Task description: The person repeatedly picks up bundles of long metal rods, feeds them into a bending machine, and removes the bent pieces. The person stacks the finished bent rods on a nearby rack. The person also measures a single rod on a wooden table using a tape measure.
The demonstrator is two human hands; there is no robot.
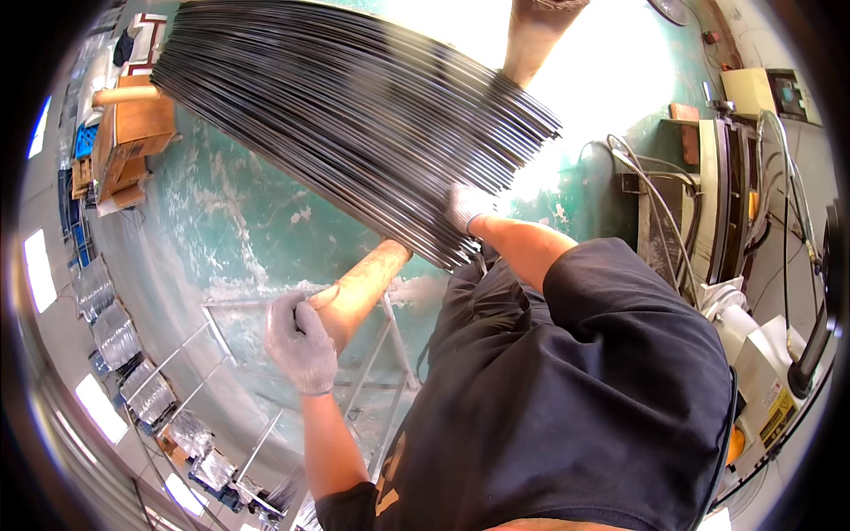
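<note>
A wide layer of long dark rods (336, 97), apparently metal, lies slantwise, its near ends close to my legs. My right hand (465, 209), in a pale glove, is closed at the rods' near ends; its fingertips are partly hidden among them. To the left, my gloved left hand (301, 345) is curled beside the near end of a round wooden pole (367, 281). Whatever its fingers hold, if anything, cannot be made out. That pole runs under the rods, and a similar length shows beyond them in bright glare.
A pale metal frame (390, 341) stands below the pole. Cardboard boxes (137, 128) are at the far left, with several wrapped bundles (115, 332) along that side. Machinery with hoses (708, 195) stands at the right. The floor (239, 212) is worn green.
</note>
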